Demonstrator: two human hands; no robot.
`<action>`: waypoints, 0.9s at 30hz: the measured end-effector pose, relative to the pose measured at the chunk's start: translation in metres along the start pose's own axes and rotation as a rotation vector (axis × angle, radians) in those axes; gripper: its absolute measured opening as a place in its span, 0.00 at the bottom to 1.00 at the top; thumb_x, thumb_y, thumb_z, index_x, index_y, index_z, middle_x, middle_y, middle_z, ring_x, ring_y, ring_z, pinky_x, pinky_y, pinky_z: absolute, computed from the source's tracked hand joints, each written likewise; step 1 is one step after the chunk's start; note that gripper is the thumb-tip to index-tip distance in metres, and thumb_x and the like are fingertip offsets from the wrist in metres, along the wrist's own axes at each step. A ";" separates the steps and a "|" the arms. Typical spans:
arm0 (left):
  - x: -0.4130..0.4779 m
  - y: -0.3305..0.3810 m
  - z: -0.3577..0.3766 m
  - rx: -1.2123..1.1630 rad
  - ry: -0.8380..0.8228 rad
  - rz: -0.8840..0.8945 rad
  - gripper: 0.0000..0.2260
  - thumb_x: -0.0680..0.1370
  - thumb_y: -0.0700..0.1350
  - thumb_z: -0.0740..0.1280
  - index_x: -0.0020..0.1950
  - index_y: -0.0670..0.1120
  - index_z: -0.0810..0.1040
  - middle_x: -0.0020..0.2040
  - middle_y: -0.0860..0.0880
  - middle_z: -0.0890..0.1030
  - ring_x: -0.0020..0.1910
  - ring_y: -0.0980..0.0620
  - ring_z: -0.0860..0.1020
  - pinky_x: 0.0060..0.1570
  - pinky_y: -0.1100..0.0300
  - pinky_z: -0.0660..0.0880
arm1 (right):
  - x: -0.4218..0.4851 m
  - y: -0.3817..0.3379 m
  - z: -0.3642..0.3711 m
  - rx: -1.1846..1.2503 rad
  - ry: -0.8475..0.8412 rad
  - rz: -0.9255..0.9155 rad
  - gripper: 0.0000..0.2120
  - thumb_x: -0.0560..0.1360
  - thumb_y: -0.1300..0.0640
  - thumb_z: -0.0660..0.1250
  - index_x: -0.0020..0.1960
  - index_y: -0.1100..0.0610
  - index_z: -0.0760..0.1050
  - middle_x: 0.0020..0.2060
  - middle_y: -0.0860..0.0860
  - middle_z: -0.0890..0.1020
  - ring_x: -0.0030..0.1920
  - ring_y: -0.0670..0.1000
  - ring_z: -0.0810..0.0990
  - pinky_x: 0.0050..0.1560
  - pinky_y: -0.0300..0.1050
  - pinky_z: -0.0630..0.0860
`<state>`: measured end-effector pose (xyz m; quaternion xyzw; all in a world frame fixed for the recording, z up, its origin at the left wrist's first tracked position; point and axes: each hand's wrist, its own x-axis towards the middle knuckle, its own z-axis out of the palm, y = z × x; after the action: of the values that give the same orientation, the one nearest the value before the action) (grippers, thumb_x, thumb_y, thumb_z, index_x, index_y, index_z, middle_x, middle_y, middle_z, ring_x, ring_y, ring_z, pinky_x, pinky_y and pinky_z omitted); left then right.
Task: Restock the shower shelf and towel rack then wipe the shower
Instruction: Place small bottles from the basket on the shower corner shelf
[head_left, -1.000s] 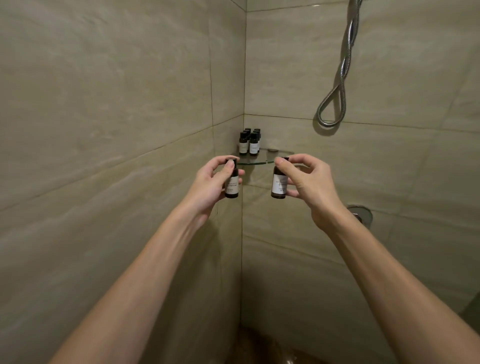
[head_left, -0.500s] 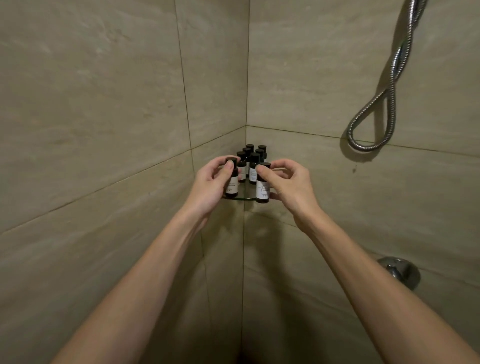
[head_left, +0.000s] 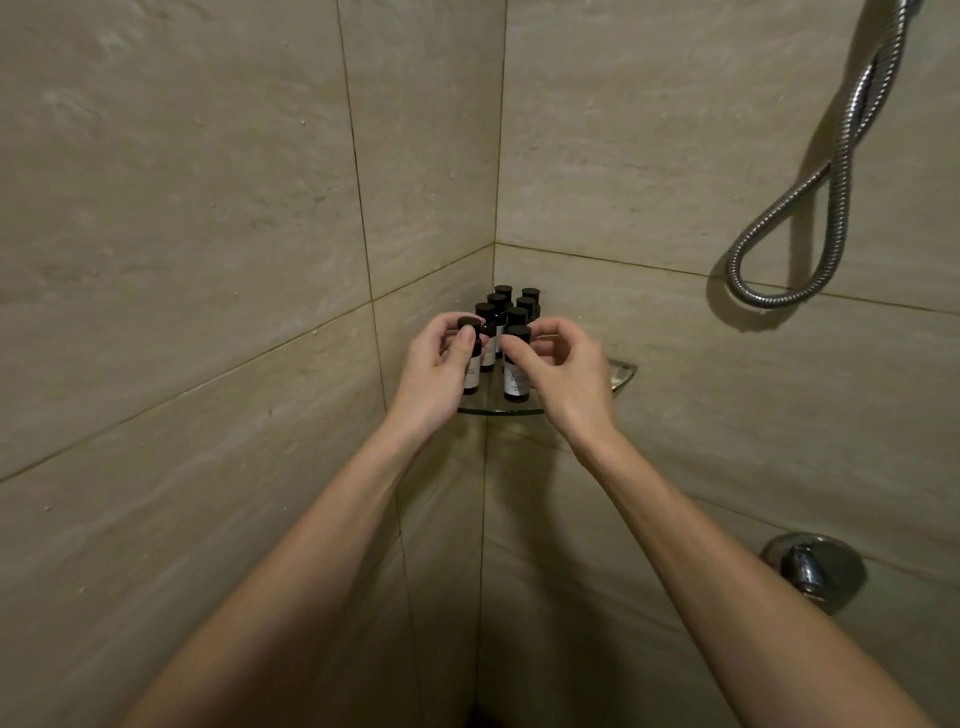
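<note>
A glass corner shelf (head_left: 621, 375) sits where the two tiled walls meet. Several small dark bottles (head_left: 501, 301) with black caps and white labels stand on it in two rows. My left hand (head_left: 434, 374) is closed around one small bottle (head_left: 471, 378) at the shelf's front left. My right hand (head_left: 563, 374) pinches the top of another small bottle (head_left: 516, 384), which stands upright at the front edge of the glass. Both bottles touch or nearly touch the shelf; my fingers hide part of each.
A metal shower hose (head_left: 810, 208) hangs in a loop on the right wall. A round chrome shower valve (head_left: 813, 569) sticks out low on the right. Beige tiled walls close in on the left and right.
My hands have carried the two bottles up and forward from below the shelf onto its front edge. The view has moved closer to the corner.
</note>
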<state>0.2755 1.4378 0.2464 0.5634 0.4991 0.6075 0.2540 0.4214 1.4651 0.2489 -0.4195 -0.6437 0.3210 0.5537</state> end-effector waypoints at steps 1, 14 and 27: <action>0.000 -0.002 0.000 0.016 -0.007 0.006 0.10 0.85 0.42 0.60 0.63 0.44 0.77 0.57 0.47 0.83 0.58 0.54 0.81 0.58 0.62 0.77 | 0.000 0.001 0.001 -0.003 0.009 -0.003 0.08 0.73 0.49 0.76 0.47 0.49 0.78 0.41 0.48 0.84 0.39 0.43 0.82 0.36 0.34 0.77; -0.006 -0.020 -0.006 0.275 -0.027 0.060 0.18 0.83 0.50 0.62 0.72 0.50 0.70 0.65 0.54 0.79 0.64 0.56 0.76 0.64 0.57 0.74 | -0.012 0.017 -0.012 -0.468 -0.018 -0.148 0.24 0.71 0.41 0.74 0.63 0.49 0.74 0.47 0.40 0.82 0.56 0.46 0.79 0.55 0.49 0.75; -0.008 -0.022 0.007 0.541 0.150 0.106 0.27 0.76 0.43 0.74 0.71 0.49 0.67 0.58 0.49 0.83 0.58 0.49 0.81 0.57 0.49 0.79 | -0.013 0.022 0.001 -0.518 0.033 -0.129 0.21 0.72 0.46 0.74 0.61 0.52 0.76 0.44 0.42 0.83 0.57 0.49 0.75 0.59 0.53 0.72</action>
<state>0.2781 1.4414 0.2224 0.5896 0.6302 0.5046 0.0248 0.4250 1.4636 0.2237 -0.5105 -0.7208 0.1027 0.4574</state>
